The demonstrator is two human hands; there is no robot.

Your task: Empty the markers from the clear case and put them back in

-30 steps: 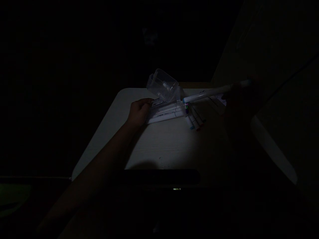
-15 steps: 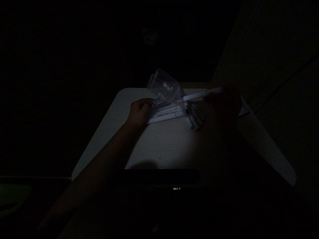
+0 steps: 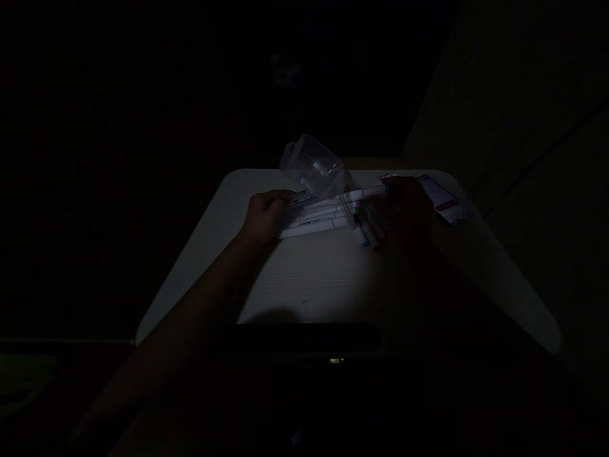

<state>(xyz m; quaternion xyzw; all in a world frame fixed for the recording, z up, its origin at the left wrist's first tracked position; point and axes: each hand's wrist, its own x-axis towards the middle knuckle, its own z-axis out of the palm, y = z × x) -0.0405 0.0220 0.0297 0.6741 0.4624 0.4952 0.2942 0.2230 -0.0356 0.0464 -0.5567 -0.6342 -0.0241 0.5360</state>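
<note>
In dim light, my left hand (image 3: 264, 214) is closed on the near end of a clear plastic marker case (image 3: 346, 212) lying on its side. Several white markers (image 3: 316, 223) lie inside it. My right hand (image 3: 408, 202) pinches the outer end of a white marker (image 3: 371, 192), whose other end is at the case's open mouth. How deep that marker sits I cannot tell. Loose markers (image 3: 371, 230) with coloured ends, one blue and one red, lie below the mouth. A clear plastic box or lid (image 3: 311, 164) rests tilted against the case's far side.
A phone (image 3: 441, 198) with a lit screen lies at the white table's (image 3: 295, 273) right side. More marker ends (image 3: 387, 176) show behind my right hand. A dark bar (image 3: 304, 336) crosses the view at the near edge. The surroundings are almost black.
My right hand has moved left with the marker, bringing it closer to the case and uncovering the phone. My left hand and the case have barely moved.
</note>
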